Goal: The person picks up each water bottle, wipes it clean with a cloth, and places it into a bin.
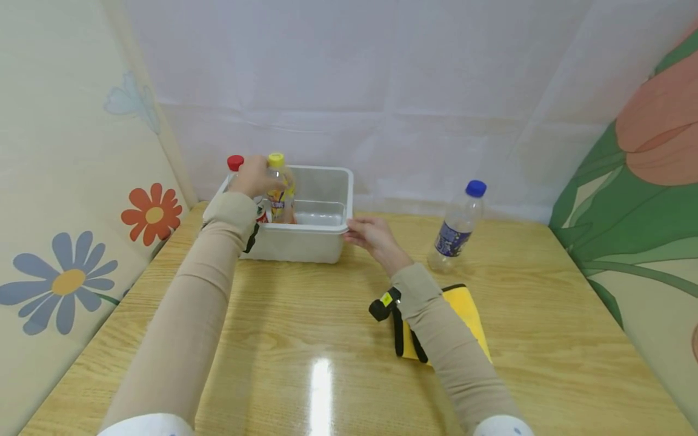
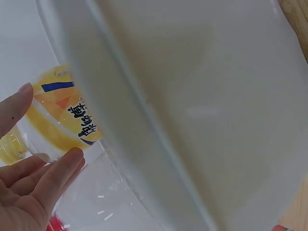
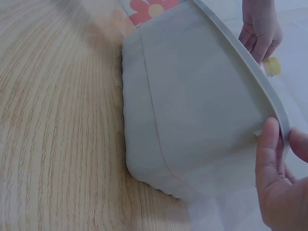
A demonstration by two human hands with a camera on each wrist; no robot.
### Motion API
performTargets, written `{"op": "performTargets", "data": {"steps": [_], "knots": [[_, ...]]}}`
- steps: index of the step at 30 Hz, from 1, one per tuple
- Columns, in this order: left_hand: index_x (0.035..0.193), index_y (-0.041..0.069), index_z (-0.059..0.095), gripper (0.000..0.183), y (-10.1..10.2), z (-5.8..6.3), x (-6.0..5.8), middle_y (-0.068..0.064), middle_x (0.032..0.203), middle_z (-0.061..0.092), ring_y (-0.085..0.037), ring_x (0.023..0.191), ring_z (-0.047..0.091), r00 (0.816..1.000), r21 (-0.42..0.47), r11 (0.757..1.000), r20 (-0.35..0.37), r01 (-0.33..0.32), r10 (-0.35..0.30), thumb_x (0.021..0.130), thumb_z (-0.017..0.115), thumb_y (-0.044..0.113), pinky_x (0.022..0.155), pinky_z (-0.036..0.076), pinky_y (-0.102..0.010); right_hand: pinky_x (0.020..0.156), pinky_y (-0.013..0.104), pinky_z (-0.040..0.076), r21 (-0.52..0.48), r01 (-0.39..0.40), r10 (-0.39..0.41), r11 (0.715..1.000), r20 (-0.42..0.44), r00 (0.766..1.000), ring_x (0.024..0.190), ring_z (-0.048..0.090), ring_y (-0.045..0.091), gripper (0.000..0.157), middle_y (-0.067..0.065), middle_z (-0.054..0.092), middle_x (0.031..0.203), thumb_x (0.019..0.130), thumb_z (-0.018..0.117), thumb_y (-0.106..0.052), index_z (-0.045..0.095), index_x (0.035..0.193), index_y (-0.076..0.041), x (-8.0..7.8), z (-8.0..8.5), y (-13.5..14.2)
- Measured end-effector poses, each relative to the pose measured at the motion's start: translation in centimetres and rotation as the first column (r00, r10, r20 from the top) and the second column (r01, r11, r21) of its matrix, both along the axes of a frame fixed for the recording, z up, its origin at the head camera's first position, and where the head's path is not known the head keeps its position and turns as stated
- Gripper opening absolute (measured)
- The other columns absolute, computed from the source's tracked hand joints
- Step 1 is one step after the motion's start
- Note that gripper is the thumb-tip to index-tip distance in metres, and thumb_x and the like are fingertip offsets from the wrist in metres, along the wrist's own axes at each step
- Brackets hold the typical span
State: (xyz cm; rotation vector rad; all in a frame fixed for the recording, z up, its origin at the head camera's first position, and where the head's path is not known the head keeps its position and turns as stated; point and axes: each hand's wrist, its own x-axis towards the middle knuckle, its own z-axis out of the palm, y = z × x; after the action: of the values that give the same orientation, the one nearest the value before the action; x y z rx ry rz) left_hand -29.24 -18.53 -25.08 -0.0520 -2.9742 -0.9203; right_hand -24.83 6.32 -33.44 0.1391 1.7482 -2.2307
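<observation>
A white plastic bin [image 1: 297, 245] stands on the table near the back wall. Inside it is a clear bottle with a yellow cap and a yellow-orange label [image 1: 282, 203]. My left hand [image 1: 255, 175] reaches over the bin's front left and holds this bottle; in the left wrist view the thumb lies on one side of the bottle [image 2: 62, 108] and the fingers on the other. Beside it in the bin is a red-capped bottle [image 1: 235, 162], partly hidden by my hand. My right hand [image 1: 376, 237] pinches the bin's rim [image 3: 285, 127] at the front right corner.
To the right stands a clear bottle with a blue cap and a blue-purple label [image 1: 452, 239]. A folded yellow cloth with black edging [image 1: 463, 309] lies partly under my right forearm. White sheeting [image 1: 382, 79] closes off the back, and flower-printed panels [image 1: 71, 181] flank the table.
</observation>
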Motion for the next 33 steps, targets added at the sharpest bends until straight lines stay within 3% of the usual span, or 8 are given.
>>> {"op": "performTargets", "data": {"steps": [6, 15, 33], "knots": [[0.102, -0.008, 0.056, 0.041, 0.21, -0.70, 0.07, -0.022, 0.097, 0.059, -0.031, 0.083, 0.055, 1.000, 0.002, 1.000, -0.031, -0.003, 0.003, 0.077, 0.071, 0.020, 0.072, 0.052, -0.041, 0.056, 0.017, 0.054, -0.002, 0.011, -0.011, 1.000, 0.009, 1.000, 0.055, 0.060, 0.011, 0.036, 0.005, 0.060, 0.062, 0.090, 0.052, 0.002, 0.043, 0.122, 0.017, 0.00, 0.01, -0.04], [0.119, -0.007, 0.045, 0.055, 0.64, -0.61, -0.16, -0.023, 0.113, 0.053, -0.037, 0.100, 0.053, 1.000, 0.009, 1.000, -0.009, 0.008, -0.008, 0.077, 0.071, 0.016, 0.085, 0.049, -0.046, 0.059, 0.019, 0.055, 0.005, 0.014, -0.014, 1.000, 0.007, 1.000, 0.057, 0.060, 0.012, 0.035, 0.006, 0.060, 0.064, 0.090, 0.052, 0.002, 0.044, 0.121, 0.016, -0.06, 0.04, 0.16], [0.128, -0.008, 0.035, 0.069, 0.55, -0.56, -0.16, -0.024, 0.117, 0.049, -0.038, 0.104, 0.049, 0.999, -0.030, 0.999, -0.024, 0.045, -0.046, 0.076, 0.072, 0.017, 0.089, 0.046, -0.048, 0.062, 0.020, 0.056, 0.016, 0.024, -0.025, 1.000, 0.026, 0.999, 0.060, 0.061, 0.012, 0.037, 0.007, 0.061, 0.068, 0.089, 0.055, 0.001, 0.046, 0.122, 0.014, -0.28, -0.03, 0.03]]}}
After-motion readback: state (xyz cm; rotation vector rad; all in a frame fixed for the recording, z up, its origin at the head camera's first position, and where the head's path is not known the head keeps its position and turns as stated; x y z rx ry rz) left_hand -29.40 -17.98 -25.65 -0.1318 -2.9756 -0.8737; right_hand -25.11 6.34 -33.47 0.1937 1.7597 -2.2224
